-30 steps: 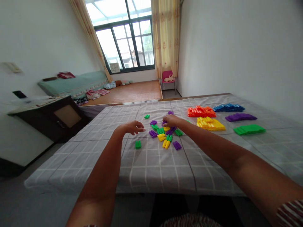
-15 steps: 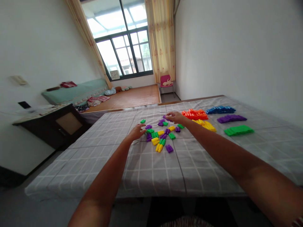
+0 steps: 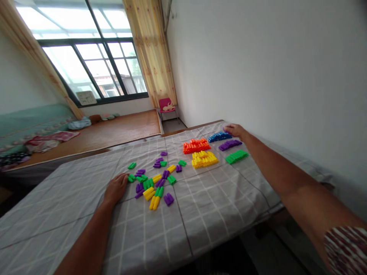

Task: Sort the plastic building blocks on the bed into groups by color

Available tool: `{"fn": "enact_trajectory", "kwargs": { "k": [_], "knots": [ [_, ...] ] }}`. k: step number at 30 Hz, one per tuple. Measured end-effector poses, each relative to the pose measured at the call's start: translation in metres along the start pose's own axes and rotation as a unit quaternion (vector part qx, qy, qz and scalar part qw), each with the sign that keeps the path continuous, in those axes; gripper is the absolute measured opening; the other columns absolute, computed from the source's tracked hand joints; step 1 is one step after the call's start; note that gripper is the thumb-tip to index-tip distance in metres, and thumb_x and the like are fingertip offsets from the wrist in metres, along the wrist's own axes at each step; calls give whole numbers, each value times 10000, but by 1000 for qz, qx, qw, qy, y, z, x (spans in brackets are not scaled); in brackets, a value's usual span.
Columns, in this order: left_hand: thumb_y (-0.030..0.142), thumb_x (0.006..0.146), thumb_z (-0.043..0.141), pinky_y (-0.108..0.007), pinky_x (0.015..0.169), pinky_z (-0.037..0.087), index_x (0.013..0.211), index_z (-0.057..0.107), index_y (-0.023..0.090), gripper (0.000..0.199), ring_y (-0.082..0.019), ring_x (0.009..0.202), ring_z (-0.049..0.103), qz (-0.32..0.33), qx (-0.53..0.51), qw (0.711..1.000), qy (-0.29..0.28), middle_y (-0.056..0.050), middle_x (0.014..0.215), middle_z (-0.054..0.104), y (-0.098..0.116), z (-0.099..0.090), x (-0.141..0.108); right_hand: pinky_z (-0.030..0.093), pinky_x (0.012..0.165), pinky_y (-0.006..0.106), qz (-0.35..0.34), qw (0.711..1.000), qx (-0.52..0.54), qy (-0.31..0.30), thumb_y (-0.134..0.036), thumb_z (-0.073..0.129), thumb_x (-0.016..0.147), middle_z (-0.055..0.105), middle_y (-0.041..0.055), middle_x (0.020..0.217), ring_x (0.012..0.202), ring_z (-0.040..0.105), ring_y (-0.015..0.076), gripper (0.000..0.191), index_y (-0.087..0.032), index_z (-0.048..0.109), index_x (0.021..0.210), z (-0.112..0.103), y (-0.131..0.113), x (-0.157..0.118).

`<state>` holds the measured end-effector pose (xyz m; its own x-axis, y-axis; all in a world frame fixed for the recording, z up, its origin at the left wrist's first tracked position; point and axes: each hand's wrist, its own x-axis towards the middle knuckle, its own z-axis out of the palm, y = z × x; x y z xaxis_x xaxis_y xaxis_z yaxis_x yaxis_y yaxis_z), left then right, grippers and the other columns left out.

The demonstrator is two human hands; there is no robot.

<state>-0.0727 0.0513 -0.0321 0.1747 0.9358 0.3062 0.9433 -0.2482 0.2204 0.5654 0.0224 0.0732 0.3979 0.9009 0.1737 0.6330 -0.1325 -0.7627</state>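
My right hand (image 3: 235,131) reaches to the far right of the cloth, its fingers closed on a purple plastic toy block (image 3: 226,130) that is mostly covered. Just below it are a row of blue blocks (image 3: 219,136) and a row of purple blocks (image 3: 230,144). At the left of a loose scatter, my left hand (image 3: 117,188) rests low on the cloth, its fingers together against a green block (image 3: 131,178). Purple, green and yellow blocks (image 3: 149,193) lie mixed beside it. Some left fingertips are hard to make out.
Orange blocks (image 3: 196,146), yellow blocks (image 3: 204,159) and green blocks (image 3: 236,156) lie in separate groups on the right. A grey checked cloth (image 3: 209,214) covers the table. Beyond its far edge are a low bed platform (image 3: 120,128) and a pink chair (image 3: 165,103); a white wall borders the right.
My right hand has moved right from the mixed scatter to the blue and purple rows, carrying a purple block. My left hand stays at the scatter's left side. The view has turned right.
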Motion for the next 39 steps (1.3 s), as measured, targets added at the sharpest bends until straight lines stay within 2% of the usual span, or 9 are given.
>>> {"fn": "enact_trajectory", "kwargs": {
  "k": [4,9,17,20,24,26,29,34,39],
  "knots": [
    [473,862,276,-365,1049,409,1030,691,240,505,-226,1157,581,6,6,1000,16,-31,1167,682,1,-1,5,436,590,293,49,995,-67,46,-378,641,731,690,116,753,697,584,189,226,-159,690,748,-34,48,7],
    [464,858,291,-372,1057,404,1045,688,237,493,-228,1178,570,14,6,1000,17,-40,1179,680,-6,3,10,450,659,257,36,984,-174,-2,-315,686,701,722,95,861,790,633,193,181,-162,725,788,-26,85,23],
    [466,890,263,-360,1072,382,1084,675,201,527,-215,1191,558,6,12,1000,8,-59,1211,663,-2,1,5,448,727,270,-22,969,-233,-75,-327,659,756,730,94,988,893,642,215,225,-201,761,912,-14,107,45],
    [450,893,277,-373,1069,384,1085,674,197,508,-215,1187,557,2,4,1000,12,-63,1205,665,1,1,4,458,729,277,-28,969,-241,-49,-363,614,799,722,113,1018,883,645,211,297,-186,742,1000,-16,105,43],
    [455,901,266,-388,1054,398,1064,681,177,526,-225,1174,563,6,-6,1000,22,-83,1197,666,-1,4,4,469,715,293,-65,962,-261,46,-445,486,874,703,128,1071,845,641,203,408,-158,688,1081,-10,80,38],
    [456,908,251,-388,1048,402,1051,684,179,533,-222,1169,565,6,-11,1000,28,-85,1187,670,-3,7,5,462,723,288,-116,955,-269,51,-432,415,913,712,111,1034,842,637,195,400,-164,689,1029,2,58,35],
    [450,923,239,-388,1046,399,1045,683,181,533,-215,1168,563,8,-18,999,36,-88,1183,670,-4,9,4,449,794,291,-209,937,-281,4,-344,363,948,718,100,1009,910,636,193,374,-168,692,959,32,19,27],
    [424,936,234,-393,1053,387,1055,684,168,531,-219,1176,555,2,-30,999,31,-93,1190,667,1,9,0,418,953,331,-350,907,-220,-82,-282,412,946,685,103,1153,1075,613,208,329,-152,676,1095,102,-50,-10],
    [388,951,253,-362,1059,378,1058,685,184,489,-195,1181,549,-2,-33,999,28,-70,1190,668,7,8,-4,481,850,261,-384,883,-161,-215,-249,548,885,705,69,1108,956,662,173,278,-171,672,1121,172,-105,-62]
  ]
}}
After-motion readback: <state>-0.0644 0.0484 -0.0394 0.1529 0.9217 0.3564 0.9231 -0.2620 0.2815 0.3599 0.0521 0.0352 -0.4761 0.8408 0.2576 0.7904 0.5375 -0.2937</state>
